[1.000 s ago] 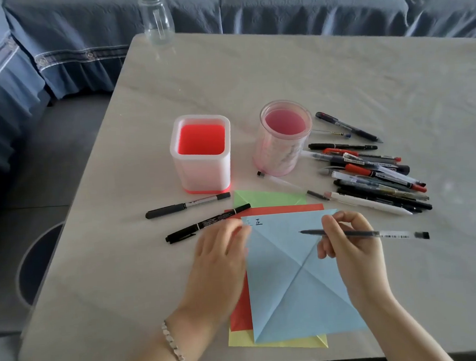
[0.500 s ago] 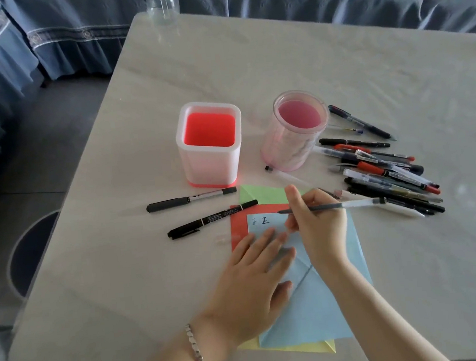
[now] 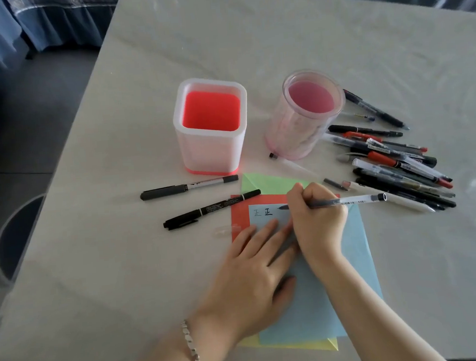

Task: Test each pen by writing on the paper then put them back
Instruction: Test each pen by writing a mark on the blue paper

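Right hand grips clear-barrel pen, tip at top edge of light-blue paper sheet, just right of two written marks. Left hand lies flat, fingers straight, pressing same sheet. Loose pen pile lies right of round pink-tinted clear holder. Square white holder w/ red inside stands near it, both upright on grey table.

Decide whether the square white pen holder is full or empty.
Empty. The square white pen holder shows its bare red floor; nothing stands inside.
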`<control>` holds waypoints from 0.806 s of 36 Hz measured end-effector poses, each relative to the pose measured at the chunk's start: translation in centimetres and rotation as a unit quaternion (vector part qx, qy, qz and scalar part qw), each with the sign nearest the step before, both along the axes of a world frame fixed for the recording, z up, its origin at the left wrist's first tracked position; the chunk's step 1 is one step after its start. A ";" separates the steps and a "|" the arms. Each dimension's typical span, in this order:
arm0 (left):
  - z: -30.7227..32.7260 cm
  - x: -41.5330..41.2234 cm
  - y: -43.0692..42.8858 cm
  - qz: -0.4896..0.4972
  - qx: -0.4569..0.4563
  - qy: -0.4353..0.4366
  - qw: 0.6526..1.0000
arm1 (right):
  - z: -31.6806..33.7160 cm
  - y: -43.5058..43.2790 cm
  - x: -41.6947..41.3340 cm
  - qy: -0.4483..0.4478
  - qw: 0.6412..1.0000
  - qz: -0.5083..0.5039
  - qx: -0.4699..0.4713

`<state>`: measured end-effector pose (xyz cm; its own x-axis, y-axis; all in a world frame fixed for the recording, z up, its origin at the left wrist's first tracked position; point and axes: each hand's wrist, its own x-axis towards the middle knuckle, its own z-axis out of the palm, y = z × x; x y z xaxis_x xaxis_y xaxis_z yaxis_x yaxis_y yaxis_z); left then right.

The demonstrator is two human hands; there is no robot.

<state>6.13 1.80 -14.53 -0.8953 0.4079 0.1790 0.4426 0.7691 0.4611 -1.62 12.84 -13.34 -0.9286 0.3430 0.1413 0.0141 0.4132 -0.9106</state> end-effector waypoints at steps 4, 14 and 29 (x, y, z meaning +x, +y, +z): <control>0.0 0.0 0.0 0.001 0.001 -0.002 1.000 | -0.2 0.0 -0.1 0.003 1.000 0.001 0.012; 0.0 0.0 -0.1 -0.001 -0.002 -0.004 1.000 | -0.3 0.0 -0.2 0.004 1.000 0.009 0.017; 0.2 0.0 0.0 0.003 0.002 -0.009 1.000 | 0.0 0.1 -0.1 -0.011 1.000 0.004 0.017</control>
<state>6.14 1.83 -14.32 -0.9009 0.4016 0.1649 0.4296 0.7699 0.4719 -1.74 12.90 -13.35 -0.9345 0.3308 0.1315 0.0312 0.4440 -0.8955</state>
